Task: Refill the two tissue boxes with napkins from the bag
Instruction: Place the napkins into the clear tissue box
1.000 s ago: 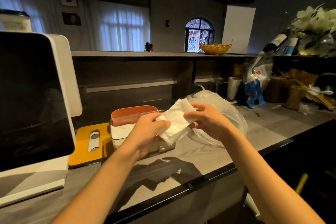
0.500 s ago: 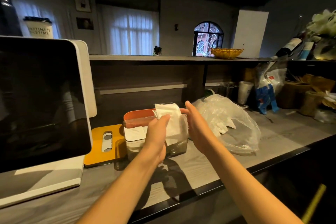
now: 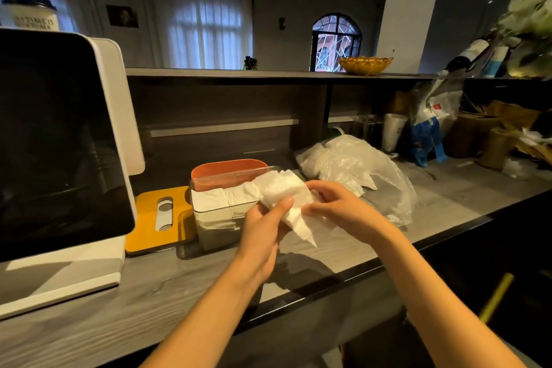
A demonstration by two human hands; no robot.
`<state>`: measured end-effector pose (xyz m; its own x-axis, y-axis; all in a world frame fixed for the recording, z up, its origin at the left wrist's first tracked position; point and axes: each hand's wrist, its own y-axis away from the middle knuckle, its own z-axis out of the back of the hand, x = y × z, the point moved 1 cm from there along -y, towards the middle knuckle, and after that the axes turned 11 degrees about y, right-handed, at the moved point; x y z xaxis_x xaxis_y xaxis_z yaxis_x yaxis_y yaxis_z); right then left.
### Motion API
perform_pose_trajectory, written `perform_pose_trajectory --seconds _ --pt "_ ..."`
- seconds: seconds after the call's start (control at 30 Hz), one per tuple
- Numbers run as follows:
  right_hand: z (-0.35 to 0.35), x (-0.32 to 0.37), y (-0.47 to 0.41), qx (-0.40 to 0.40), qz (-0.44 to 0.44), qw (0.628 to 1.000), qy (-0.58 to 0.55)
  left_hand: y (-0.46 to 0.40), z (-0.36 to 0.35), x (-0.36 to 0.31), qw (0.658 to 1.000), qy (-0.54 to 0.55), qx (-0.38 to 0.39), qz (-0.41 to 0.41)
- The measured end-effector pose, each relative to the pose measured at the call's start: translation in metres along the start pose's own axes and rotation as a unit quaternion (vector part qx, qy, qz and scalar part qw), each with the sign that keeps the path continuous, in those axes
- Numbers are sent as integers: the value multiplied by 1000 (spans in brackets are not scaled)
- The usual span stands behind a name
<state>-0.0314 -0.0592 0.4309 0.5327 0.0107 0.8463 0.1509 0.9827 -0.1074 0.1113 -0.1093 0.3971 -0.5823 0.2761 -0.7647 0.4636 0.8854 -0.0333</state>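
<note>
On the head camera I see my left hand (image 3: pixel 263 227) pinching a white napkin (image 3: pixel 288 200), thumb curled over its front, while my right hand (image 3: pixel 337 209) grips the same napkin from the other side. I hold it just above the clear tissue box (image 3: pixel 218 215), whose open top shows napkins inside; an orange box (image 3: pixel 228 173) stands touching behind it. The plastic bag (image 3: pixel 355 167) lies just right of my hands. Bare counter (image 3: pixel 134 302) runs toward its dark front edge.
</note>
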Motion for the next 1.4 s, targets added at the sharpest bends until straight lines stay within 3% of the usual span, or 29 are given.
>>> perform_pose_trajectory --seconds 0.13,0.3,0.6,0.7,0.87,1.0,1.13,1.27,1.4 --pt "6 -23 5 -36 -22 998 36 5 21 17 997 -80 3 10" --pt "-19 -56 5 -147 -89 984 -45 5 40 33 964 -265 17 -23" --pt "-45 -67 -1 -166 -108 966 -167 -3 35 48 919 -377 -53 -105" --pt "-45 -70 -2 -177 -90 969 -147 -5 34 47 908 -398 -41 -128" --pt "-30 -84 2 -114 -80 986 -93 -15 36 35 891 -435 -1 -128" --pt "-23 -79 5 -98 -104 986 -90 -15 38 28 933 -356 -5 -54" --pt "-17 -65 4 -96 -57 986 -124 -7 39 18 980 -163 28 110" --pt "-20 -46 -3 -111 -37 990 -76 2 40 16 967 20 84 239" --pt "-23 -30 -9 -93 -22 995 -1 2 43 24 963 88 71 244"
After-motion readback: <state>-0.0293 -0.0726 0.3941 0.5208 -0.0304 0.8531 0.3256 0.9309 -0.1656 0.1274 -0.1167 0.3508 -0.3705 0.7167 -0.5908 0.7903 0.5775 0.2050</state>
